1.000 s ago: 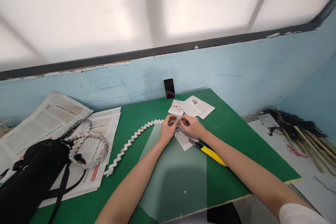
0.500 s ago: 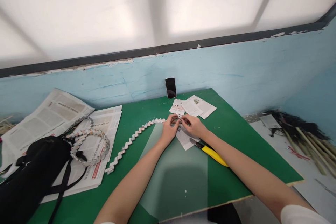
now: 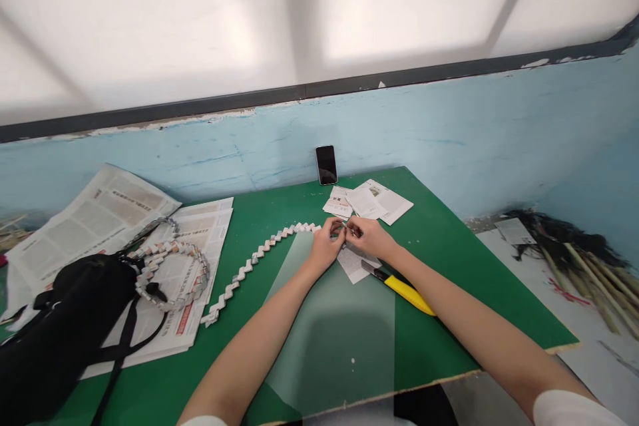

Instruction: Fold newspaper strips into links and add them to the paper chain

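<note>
A zigzag folded-paper chain (image 3: 242,273) runs across the green table, its far end reaching my left hand (image 3: 325,239). The fingers of that hand are pinched around the chain's end. Touching it from the right, my right hand (image 3: 368,237) pinches something small at the same spot; the fingers hide what it is. Under and in front of the hands lies a small paper sheet (image 3: 353,265). A yellow-handled cutter (image 3: 410,294) rests beside the right forearm, its blade end toward the paper.
Cut paper pieces (image 3: 394,201) lie beyond the hands. A phone (image 3: 327,165) leans on the wall. On the left, newspapers (image 3: 212,219), a coiled paper chain (image 3: 202,273) and a black bag (image 3: 74,306) cover the green table (image 3: 279,196). Sticks (image 3: 599,279) lie at right.
Both hands have shifted very slightly right, with the fingers closer together at the chain's end. The chain's near-hand part has moved slightly with them.
</note>
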Motion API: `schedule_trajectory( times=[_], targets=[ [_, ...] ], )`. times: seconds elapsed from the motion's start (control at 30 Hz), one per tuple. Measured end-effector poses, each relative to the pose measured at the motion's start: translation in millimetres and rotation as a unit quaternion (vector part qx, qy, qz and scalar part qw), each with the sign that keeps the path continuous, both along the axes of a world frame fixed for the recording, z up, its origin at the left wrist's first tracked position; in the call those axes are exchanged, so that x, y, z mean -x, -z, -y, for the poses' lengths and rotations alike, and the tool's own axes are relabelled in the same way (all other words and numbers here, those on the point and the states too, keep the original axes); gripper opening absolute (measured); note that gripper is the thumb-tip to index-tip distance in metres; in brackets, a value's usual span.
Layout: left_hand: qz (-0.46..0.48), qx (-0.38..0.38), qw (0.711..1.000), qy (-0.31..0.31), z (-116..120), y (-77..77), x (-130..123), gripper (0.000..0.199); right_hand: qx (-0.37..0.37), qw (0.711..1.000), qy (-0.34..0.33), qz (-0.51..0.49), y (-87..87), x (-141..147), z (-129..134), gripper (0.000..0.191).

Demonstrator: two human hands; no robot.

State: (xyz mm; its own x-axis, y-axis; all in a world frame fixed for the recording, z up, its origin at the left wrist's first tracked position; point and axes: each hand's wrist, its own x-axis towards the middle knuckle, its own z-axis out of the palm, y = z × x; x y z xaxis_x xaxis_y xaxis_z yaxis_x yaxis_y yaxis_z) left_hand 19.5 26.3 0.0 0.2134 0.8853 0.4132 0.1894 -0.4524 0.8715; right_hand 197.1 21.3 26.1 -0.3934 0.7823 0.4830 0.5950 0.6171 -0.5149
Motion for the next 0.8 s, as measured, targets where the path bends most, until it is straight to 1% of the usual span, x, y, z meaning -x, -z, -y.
schedule_trajectory(
  times=[0.1,0.3,0.5,0.6,0.7,0.8],
  targets=[
    [0.004,0.007,1.000,0.007,-1.0,0.6,-0.1,0.021,0.020,1.000,-0.001,0.004,-0.5,-1.0,-1.2,0.013],
    [0.007,0.010,1.000,0.013,-2.3,3.0,0.0,0.021,0.033,0.999,0.015,-0.002,-1.5,0.9,-0.1,0.013],
    [0.013,0.011,1.000,-0.002,-2.4,0.8,0.7,0.022,0.019,0.999,0.047,-0.012,-0.5,5.3,4.3,0.013],
    [0.048,0.031,0.998,-0.015,-2.8,-2.5,0.6,0.022,0.012,0.998,0.046,-0.038,-0.5,6.2,5.6,0.011],
    [0.101,0.063,0.992,-0.030,-2.9,-5.8,0.1,0.031,0.020,0.998,0.030,-0.059,-1.0,5.8,6.0,0.015],
    [0.115,0.073,0.990,-0.033,-2.2,-8.2,-0.5,0.032,0.021,0.998,0.020,-0.060,-1.5,5.1,6.0,0.017]
  ],
)
